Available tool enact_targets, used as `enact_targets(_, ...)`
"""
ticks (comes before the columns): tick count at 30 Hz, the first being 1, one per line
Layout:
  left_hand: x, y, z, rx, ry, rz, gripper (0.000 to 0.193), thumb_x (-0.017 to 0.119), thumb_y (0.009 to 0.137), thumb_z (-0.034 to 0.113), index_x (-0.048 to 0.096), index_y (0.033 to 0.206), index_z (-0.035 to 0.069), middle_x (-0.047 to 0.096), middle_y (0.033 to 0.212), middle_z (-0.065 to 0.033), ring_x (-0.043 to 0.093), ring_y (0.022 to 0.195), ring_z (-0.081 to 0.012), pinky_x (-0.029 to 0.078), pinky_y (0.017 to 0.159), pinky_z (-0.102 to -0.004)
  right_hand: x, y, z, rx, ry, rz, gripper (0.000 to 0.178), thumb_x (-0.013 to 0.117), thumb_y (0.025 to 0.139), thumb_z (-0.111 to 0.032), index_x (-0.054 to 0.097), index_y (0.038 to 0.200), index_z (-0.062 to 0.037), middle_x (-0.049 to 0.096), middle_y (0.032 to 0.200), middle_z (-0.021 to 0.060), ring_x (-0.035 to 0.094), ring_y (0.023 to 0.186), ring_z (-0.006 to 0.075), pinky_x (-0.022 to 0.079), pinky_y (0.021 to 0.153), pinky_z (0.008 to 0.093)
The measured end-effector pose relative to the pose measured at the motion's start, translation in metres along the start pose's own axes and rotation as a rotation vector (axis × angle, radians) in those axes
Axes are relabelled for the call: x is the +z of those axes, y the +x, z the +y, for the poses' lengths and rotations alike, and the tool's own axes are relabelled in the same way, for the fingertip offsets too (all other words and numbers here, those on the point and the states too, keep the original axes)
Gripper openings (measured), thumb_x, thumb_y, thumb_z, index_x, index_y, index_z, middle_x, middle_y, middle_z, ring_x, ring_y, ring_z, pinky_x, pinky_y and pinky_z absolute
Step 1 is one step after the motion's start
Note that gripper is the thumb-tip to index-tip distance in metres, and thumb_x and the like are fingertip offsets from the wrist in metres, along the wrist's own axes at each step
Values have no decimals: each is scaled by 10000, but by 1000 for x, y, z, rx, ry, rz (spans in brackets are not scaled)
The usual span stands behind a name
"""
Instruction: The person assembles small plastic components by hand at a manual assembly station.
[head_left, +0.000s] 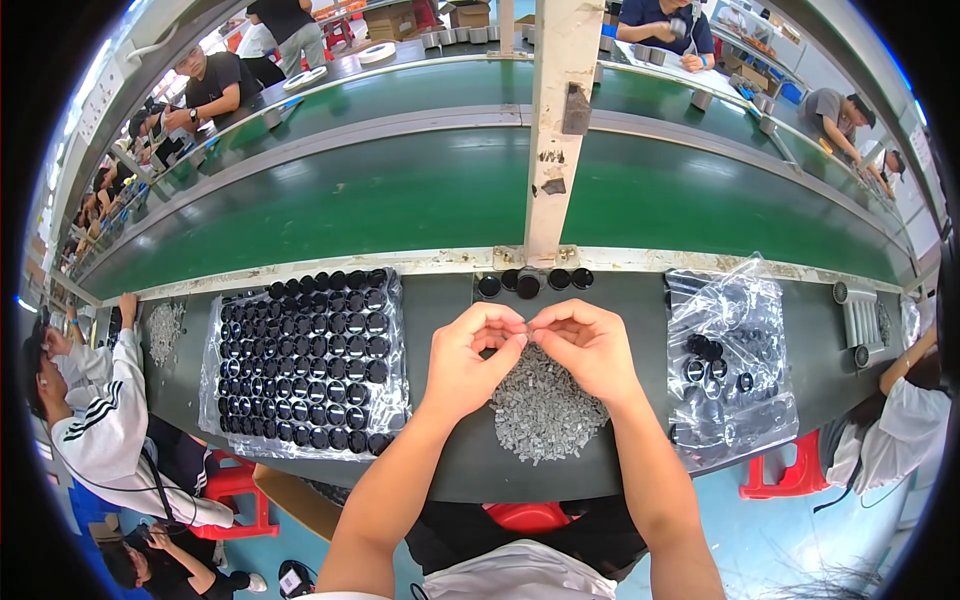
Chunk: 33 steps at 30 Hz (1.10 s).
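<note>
My left hand (474,356) and my right hand (588,350) meet fingertip to fingertip in front of me, thumbs and index fingers pinched. Whatever lies between the tips is too small to make out. Right below them a heap of small clear-grey pieces (545,425) spreads over the dark table (460,475). Beyond my hands several round black caps stand in a short row, one dark cap (528,284) set slightly nearer than the others.
To the left, rows of black caps (302,365) cover a clear plastic sheet (212,385). On the right, a plastic bag (760,420) holds loose caps. A white post (552,150) rises before the green conveyor belt (400,195). Co-workers sit at both sides.
</note>
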<state>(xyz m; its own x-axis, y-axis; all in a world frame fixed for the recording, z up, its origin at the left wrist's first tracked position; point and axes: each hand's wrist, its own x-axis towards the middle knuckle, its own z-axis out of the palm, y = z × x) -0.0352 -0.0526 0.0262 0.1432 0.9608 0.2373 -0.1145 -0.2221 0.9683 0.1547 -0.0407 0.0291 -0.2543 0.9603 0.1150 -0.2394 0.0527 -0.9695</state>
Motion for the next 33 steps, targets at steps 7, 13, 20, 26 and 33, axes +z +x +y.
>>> enact_targets(7,-1,0,-2,-25,10,4,201,688,914,-91,640,1098,-24,676,1012,-63,660,928,-101,559,815,-254,0,0,0,-31,-18,6,161,683,900,105,682,1042,27,725,1034,90,704,967,142,578,885,283)
enact_targets(13,0,0,-5,-35,49,3,160,729,901,-17,679,1052,-24,708,958,-72,688,883,-116,584,764,-266,3,0,-3,-25,-21,31,139,677,911,93,679,1032,24,716,1022,82,688,957,123,570,877,279)
enact_targets(20,1,-1,-5,-29,13,17,153,721,907,-17,683,1055,-24,709,971,-72,687,897,-118,585,761,-267,2,0,0,-20,4,35,142,677,914,93,673,1039,26,711,1027,84,687,967,130,570,889,287)
enact_targets(26,2,-1,-3,-21,20,13,147,712,916,-16,690,1061,-26,708,973,-72,686,900,-117,582,758,-266,2,0,0,-23,22,49,145,681,913,93,671,1043,29,713,1031,93,692,976,140,575,897,295)
enact_targets(33,1,-1,-3,-12,12,-3,109,707,926,-16,695,1033,-22,719,958,-70,691,879,-110,584,745,-265,3,1,0,-15,26,50,149,680,911,94,671,1045,30,714,1032,96,695,981,147,577,904,301)
